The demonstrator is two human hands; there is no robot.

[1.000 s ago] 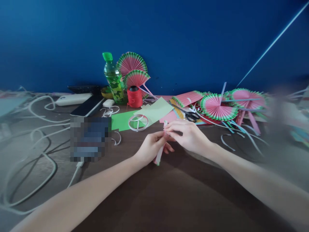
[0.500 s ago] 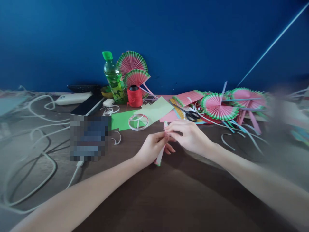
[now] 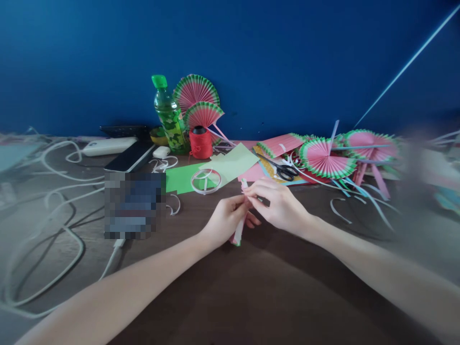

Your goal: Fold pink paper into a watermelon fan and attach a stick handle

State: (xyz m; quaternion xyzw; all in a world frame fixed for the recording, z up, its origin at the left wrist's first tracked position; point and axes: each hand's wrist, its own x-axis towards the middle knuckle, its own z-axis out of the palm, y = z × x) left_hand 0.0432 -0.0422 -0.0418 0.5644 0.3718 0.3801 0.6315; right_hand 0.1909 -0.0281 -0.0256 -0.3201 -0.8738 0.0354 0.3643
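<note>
My left hand (image 3: 230, 218) is closed round the middle of a narrow folded paper strip (image 3: 237, 235), pink and white with green at its ends. The strip slants over the dark table, its lower end toward me. At its upper part, my right hand (image 3: 275, 201) pinches with thumb and fingertips, touching the left fingers. The fingers hide the middle of the strip. Just beyond the hands lie pale green paper (image 3: 235, 163), bright green paper (image 3: 179, 178) and a white tape ring (image 3: 206, 182). Black-handled scissors (image 3: 285, 171) rest to the right, on coloured paper.
Pleated pink-and-green paper fans (image 3: 327, 157) lie at the right with loose strips. Against the blue wall stand a green bottle (image 3: 168, 117), a red thread spool (image 3: 200, 144) and more fans (image 3: 196, 91). A phone (image 3: 134, 206) and white cables (image 3: 81, 249) occupy the left.
My right hand has shifted slightly left and the strip's upper end has tipped a little leftward. My left hand keeps its grip in nearly the same place.
</note>
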